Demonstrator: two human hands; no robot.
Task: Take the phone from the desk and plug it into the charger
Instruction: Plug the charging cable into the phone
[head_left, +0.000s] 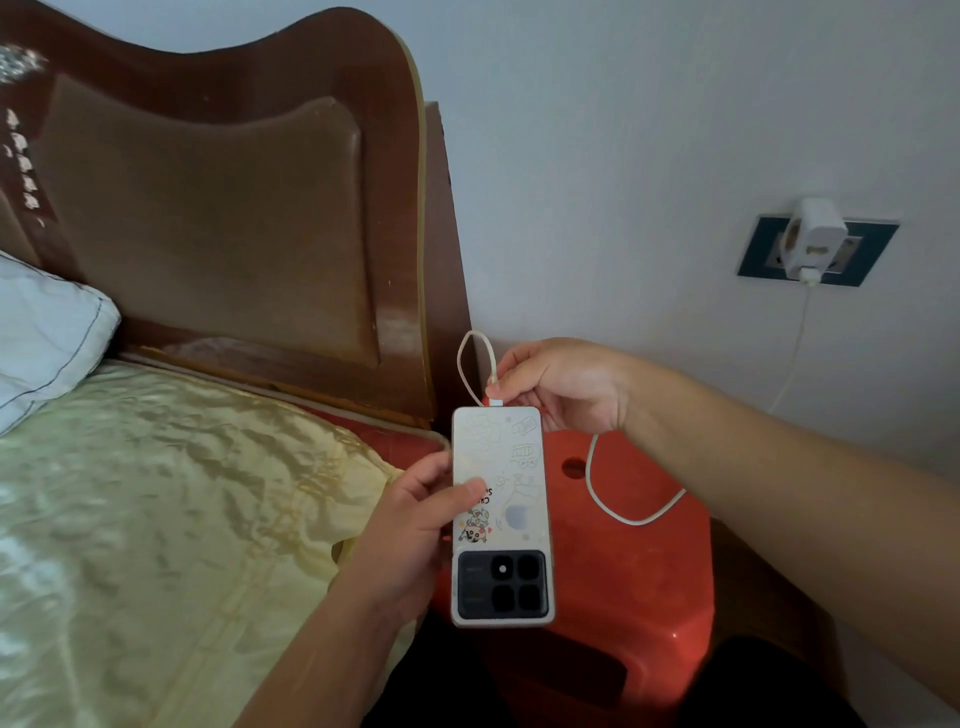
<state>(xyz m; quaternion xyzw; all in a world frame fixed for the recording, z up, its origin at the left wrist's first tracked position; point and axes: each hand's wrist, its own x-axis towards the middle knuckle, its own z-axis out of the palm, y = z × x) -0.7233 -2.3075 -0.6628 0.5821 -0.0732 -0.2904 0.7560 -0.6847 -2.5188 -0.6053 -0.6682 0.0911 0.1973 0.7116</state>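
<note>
I've got the phone (501, 514) face-down in my left hand (415, 525), fingers wrapped round its edge, above the red stool (639, 545). Right hand (561, 387) pinches the cable plug (496, 401) at the port. Risk: plug goes in crooked and jams, or the slack cable (613, 506) snags and tugs the charger (813, 236).

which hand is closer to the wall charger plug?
Right. The right hand pinches the cable connector at the phone's far end, below and left of the charger. The left hand grips the phone's left edge, lower and farther from it.
</note>
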